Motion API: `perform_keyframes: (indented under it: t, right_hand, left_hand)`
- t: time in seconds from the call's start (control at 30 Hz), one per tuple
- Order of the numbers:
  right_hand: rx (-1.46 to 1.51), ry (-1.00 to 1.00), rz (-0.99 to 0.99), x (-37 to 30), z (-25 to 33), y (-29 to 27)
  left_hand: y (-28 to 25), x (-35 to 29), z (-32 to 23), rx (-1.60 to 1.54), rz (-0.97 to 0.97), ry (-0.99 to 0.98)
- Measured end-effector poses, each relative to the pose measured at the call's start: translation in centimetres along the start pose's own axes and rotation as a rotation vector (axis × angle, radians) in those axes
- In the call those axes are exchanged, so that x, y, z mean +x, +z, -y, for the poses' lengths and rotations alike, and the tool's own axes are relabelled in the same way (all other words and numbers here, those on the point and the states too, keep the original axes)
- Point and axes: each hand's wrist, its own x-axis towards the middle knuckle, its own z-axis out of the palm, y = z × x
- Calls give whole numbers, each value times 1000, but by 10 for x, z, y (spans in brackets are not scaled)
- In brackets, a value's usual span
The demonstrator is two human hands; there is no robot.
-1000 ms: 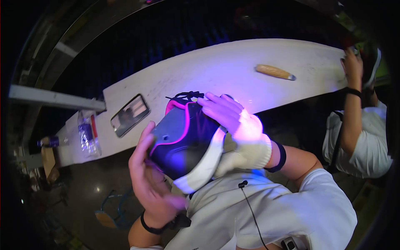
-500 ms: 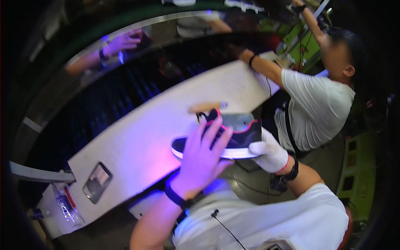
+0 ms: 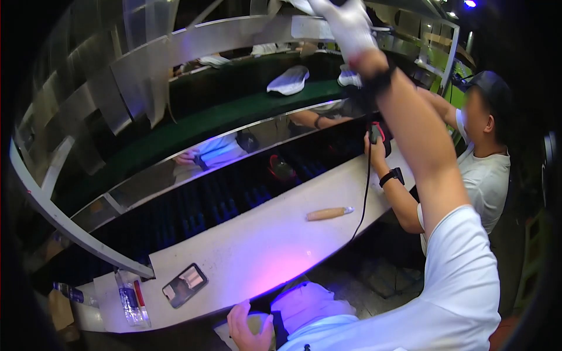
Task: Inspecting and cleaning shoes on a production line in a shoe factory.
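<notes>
My right hand (image 3: 350,30), in a white glove, is raised high to the far shelf level, its fingers blurred and cut off by the top edge. Beside its fingertips is a white shape (image 3: 304,6); whether I grip it I cannot tell. My left hand (image 3: 250,330) is low at the table's near edge, bare, fingers apart and nothing visible in it. A black shoe with red trim (image 3: 282,168) sits in the dark trough behind the table. White shoe soles (image 3: 288,81) lie on the green belt beyond. A wooden-handled tool (image 3: 329,213) rests on the white table (image 3: 234,251).
A phone (image 3: 185,285) and clear plastic bottles (image 3: 132,301) are at the table's left. To the right, a co-worker (image 3: 483,169) holds a dark, red-edged item (image 3: 377,133). A black cord (image 3: 366,193) hangs near there. A grey metal frame (image 3: 76,225) curves up at left.
The black shoe is out of the grip I had on it with both hands. My right arm has swung up and away; my left hand has dropped to the lower edge. The view has shifted.
</notes>
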Motion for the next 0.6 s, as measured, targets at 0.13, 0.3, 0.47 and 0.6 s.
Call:
perform_keyframes:
  t: [0.13,0.3,0.47,0.6]
  right_hand:
    - [-642,-133,152,48,-16,44]
    - [-451,-1043,76,-89,16,115]
    - [-219,237,862,-228,-71,232]
    - [194,485,904,-254,-136,306]
  left_hand:
    - [2,-5,-4,-170,13,-196]
    - [2,-38,23,-263,24,-411]
    - [-21,-30,34,-277,208,-160]
    - [-36,-19,23,-36,234,-616]
